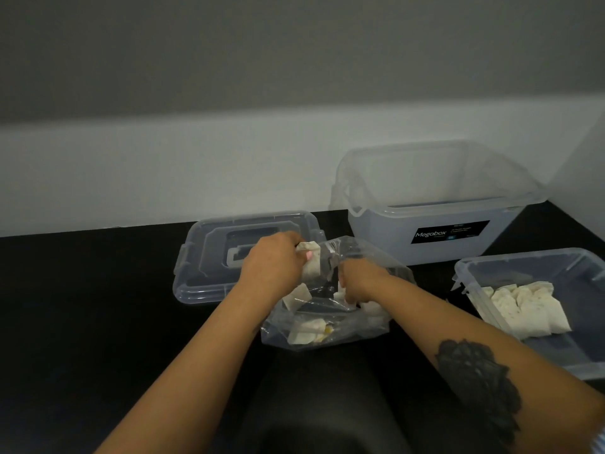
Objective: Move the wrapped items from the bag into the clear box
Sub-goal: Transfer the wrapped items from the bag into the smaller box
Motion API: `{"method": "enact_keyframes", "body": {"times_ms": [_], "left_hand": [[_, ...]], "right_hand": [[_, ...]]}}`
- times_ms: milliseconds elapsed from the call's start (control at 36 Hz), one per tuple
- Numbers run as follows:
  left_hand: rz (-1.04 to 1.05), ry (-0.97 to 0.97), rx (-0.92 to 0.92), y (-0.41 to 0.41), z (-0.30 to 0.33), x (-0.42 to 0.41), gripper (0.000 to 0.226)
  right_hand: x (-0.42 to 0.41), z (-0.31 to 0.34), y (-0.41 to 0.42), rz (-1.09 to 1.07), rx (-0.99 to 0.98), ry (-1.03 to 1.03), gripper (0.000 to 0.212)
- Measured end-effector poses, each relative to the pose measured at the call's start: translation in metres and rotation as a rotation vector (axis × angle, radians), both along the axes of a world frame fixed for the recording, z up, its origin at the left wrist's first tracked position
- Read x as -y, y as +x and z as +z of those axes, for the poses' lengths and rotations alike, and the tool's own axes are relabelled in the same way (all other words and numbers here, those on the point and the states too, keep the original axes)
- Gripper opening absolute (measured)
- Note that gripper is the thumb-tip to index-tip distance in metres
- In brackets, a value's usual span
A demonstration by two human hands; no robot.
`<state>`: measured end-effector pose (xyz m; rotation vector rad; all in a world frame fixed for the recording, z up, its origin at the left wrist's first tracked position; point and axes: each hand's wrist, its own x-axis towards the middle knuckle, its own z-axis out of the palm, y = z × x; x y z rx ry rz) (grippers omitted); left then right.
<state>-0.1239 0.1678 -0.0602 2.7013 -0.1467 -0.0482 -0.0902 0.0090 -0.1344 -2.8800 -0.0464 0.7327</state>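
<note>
My left hand point(273, 267) has its fingers curled round a bunch of wrapped items point(309, 260), lifted at the mouth of the bag point(327, 326). My right hand point(357, 278) is down inside the bag with its fingers bent onto more white packets, though the plastic blurs whether they have truly closed on one.

The bag lies on the black desk, dead centre, slumped open toward twelve o'clock. The clear box point(537, 267) taking the items sits at three o'clock, with a heap of white packets point(523, 306) already against its near-left wall.

These packets look light and soft, paper or film that crumples rather than breaks, so I judge a loose handful by the middle is safe. The bag is limp and slippery; it will drag along unless one hand pins its edge.

Counting: one bag, two open clear tubs, the second one, labelled Megabox point(451, 231), at one o'clock, and one lid point(203, 260) lying flat at ten o'clock. Perhaps five or six packets remain in the bag; the heap in the box is too bunched to count.
</note>
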Motion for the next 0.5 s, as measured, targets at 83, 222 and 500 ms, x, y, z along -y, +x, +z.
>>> {"method": "enact_keyframes", "body": {"times_ms": [83, 222, 500], "left_hand": [[0.001, 0.002, 0.011, 0.001, 0.000, 0.000, 0.014], [-0.002, 0.002, 0.019, 0.002, 0.004, -0.001, 0.017], [-0.023, -0.044, 0.078, 0.006, 0.017, 0.005, 0.018]], "right_hand": [[-0.001, 0.013, -0.003, 0.004, -0.049, 0.119, 0.033], [0.000, 0.028, -0.006, 0.055, -0.050, 0.246, 0.046], [0.016, 0.064, -0.015, 0.020, 0.099, 0.625, 0.037]]}}
